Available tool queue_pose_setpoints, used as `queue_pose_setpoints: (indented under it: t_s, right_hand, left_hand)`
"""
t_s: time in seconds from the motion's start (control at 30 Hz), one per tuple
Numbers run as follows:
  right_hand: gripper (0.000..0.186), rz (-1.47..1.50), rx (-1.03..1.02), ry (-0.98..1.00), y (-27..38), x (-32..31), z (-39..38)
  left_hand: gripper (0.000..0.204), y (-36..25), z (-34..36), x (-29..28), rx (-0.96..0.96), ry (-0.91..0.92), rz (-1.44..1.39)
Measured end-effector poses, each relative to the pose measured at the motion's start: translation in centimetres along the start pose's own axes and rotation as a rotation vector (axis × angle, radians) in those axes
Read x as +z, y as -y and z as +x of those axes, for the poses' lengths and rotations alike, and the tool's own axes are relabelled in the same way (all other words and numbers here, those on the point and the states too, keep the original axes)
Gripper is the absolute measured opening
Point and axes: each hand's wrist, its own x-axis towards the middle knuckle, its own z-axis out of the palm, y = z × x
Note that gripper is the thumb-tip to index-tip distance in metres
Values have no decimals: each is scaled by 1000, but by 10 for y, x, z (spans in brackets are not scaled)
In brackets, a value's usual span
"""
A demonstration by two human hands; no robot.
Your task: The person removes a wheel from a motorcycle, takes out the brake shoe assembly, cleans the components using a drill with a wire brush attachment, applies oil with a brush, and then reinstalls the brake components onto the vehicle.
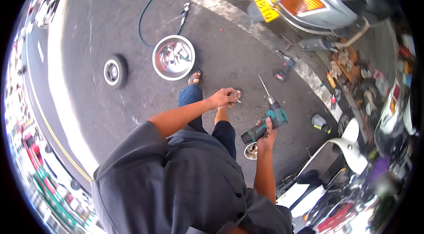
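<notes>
My right hand (267, 137) is wrapped round the grip of a green and black cordless drill (278, 116). A long thin bit (263, 85) sticks out of its chuck, pointing away from me. To the left of the drill, my left hand (224, 98) is closed in a pinch. A small white stick (239, 101) pokes out between its fingers; its exact kind is too small to make out. Partly hidden below the drill is a small metal bowl (247, 156) on the ground.
A steel basin (155, 67) holding metal parts stands ahead, with a hose (140, 24) running beside it. A small wheel (115, 71) stands to its left. Another power tool (285, 66) lies right. A scooter (318, 11) is parked at far right, and a white one (304, 190) nearer.
</notes>
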Motion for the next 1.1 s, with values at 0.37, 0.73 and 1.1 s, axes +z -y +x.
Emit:
queue_pose_setpoints:
  t_s: [0.37, 0.73, 1.1]
  right_hand:
    - [32, -795, 292, 191, -46, 34, 22]
    - [29, -709, 315, 640, -316, 207, 191]
    - [31, -240, 125, 635, -500, 249, 374]
  left_hand:
    - [49, 212, -88, 31, 114, -496, 6]
    - [18, 233, -161, -152, 533, -1111, -603]
    - [33, 384, -79, -521, 306, -1128, -435]
